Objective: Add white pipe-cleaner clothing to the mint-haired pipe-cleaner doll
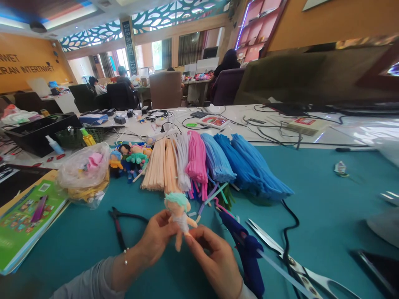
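Both of the person's forearms run off the bottom edge, so only the hands and one grey sleeve show. The left hand and the right hand meet over the teal counter, and their fingers are closed around one small doll with mint-green hair, held upright between them; its lower legs hang just below the fingertips, and its waist is partly covered by them.

Just right of the fingers lies one dark blue glue gun, its base cut off by the frame, and beyond it one pair of scissors, handles also cut off. Left of the fingers rests one pair of pliers.

Above the fingers, seven bundles of pipe cleaners fan out: two peach, one white, one pink, three blue. A cluster of finished dolls stands farther up and left; their number is hard to make out. One knotted plastic bag sits beside them, contents blurred.
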Tool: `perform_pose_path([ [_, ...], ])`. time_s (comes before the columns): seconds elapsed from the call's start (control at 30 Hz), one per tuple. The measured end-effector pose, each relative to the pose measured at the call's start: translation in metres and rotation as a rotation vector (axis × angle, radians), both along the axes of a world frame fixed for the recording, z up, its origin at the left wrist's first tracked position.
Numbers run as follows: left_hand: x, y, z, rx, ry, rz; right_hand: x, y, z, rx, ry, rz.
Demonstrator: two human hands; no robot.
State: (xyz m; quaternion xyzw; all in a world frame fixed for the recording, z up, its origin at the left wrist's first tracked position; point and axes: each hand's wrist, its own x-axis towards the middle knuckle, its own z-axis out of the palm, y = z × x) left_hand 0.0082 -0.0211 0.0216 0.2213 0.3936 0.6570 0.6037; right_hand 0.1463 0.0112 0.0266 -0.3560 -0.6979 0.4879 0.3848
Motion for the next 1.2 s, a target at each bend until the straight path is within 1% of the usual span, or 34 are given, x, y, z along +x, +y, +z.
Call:
perform_pose_path([
  [0.13,-0.001,0.0,0.0,-0.014,0.043,0.019,-0.001,0.0,-0.001,-0.057,-0.013,0.02],
  [0.27,-0.002,-0.001,-0.001,-0.026,0.102,0.053,-0.002,0.0,0.0,-0.187,0.067,0.077],
  [0.4,-0.002,-0.003,-0.005,-0.034,0.167,0.016,-0.003,0.0,0.002,-0.307,0.153,0.08],
  [0.47,-0.002,-0.004,-0.006,-0.023,0.192,-0.011,-0.004,0.001,0.001,-0.335,0.176,0.072],
  [0.6,-0.002,-0.006,-0.006,0.034,0.197,-0.06,-0.004,0.002,-0.001,-0.347,0.185,0.052],
  [0.77,-0.003,-0.005,-0.007,0.031,0.225,-0.04,-0.004,0.002,-0.003,-0.334,0.169,0.055],
  [0.87,-0.004,-0.005,-0.007,0.033,0.225,-0.041,-0.005,0.003,-0.009,-0.318,0.175,0.048],
  [1.03,-0.002,-0.004,-0.005,-0.006,0.168,-0.041,-0.006,0.006,-0.021,-0.325,0.197,0.044],
  [1.2,0.001,-0.004,-0.001,-0.008,0.103,-0.028,-0.006,0.005,-0.022,-0.332,0.209,0.051],
])
